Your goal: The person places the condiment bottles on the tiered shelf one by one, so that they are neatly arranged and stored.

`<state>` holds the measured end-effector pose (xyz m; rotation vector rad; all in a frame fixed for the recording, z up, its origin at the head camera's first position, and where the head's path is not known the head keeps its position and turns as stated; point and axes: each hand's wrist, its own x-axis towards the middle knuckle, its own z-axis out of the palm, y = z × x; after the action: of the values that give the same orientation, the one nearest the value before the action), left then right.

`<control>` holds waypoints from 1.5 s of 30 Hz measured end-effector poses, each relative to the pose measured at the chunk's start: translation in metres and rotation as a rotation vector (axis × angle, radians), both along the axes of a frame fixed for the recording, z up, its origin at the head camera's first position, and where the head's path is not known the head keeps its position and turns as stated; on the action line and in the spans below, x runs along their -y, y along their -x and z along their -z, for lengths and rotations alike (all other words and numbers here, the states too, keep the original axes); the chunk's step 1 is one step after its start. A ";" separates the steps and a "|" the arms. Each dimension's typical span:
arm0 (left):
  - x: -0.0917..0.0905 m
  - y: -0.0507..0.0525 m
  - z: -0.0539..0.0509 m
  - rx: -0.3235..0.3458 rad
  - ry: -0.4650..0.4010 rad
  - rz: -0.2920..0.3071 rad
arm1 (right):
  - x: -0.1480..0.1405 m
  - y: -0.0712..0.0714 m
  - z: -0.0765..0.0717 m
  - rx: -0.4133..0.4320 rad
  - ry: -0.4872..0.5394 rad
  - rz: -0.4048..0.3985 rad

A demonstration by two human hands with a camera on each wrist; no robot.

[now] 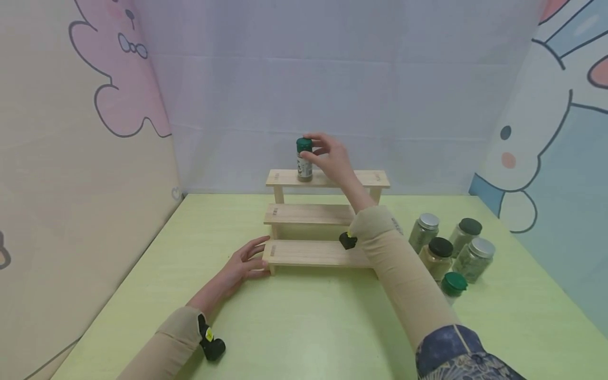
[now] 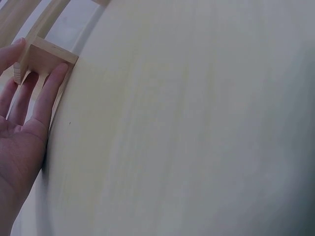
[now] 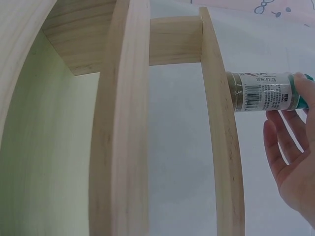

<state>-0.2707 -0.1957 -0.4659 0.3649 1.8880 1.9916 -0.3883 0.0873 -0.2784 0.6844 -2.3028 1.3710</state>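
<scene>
A three-tier wooden rack (image 1: 313,253) stands on the table. On its top tier, left of the middle, a green-capped spice jar (image 1: 304,168) stands upright; the right wrist view shows the jar's label (image 3: 261,92) and its base at the top board (image 3: 224,123). My right hand (image 1: 332,158) pinches the jar near its cap, thumb on one side, as the right hand (image 3: 300,152) in its wrist view also shows. My left hand (image 1: 241,268) touches the left end of the bottom tier; in the left wrist view the left hand (image 2: 24,132) has its fingers around that wooden end (image 2: 49,56).
Right of the rack several jars stand together on the table (image 1: 228,338): silver-lidded ones (image 1: 475,259), dark-lidded ones (image 1: 437,257) and a green-lidded one (image 1: 453,285), partly behind my right sleeve (image 1: 408,269). A pale curtain (image 1: 228,105) hangs behind the rack.
</scene>
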 end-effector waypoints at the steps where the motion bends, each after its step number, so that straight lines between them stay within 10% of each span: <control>1: 0.000 0.000 0.000 0.002 0.001 -0.001 | 0.000 0.000 0.000 0.001 0.002 -0.002; 24: -0.003 -0.003 0.006 0.012 0.003 0.004 | -0.008 -0.001 0.001 0.031 -0.057 -0.018; 45: -0.005 -0.001 0.001 0.025 0.012 -0.019 | -0.039 -0.003 -0.039 0.074 -0.283 -0.041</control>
<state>-0.2693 -0.1907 -0.4665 0.3184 1.8936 1.9868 -0.3854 0.1266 -0.2392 0.7809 -2.5841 1.1143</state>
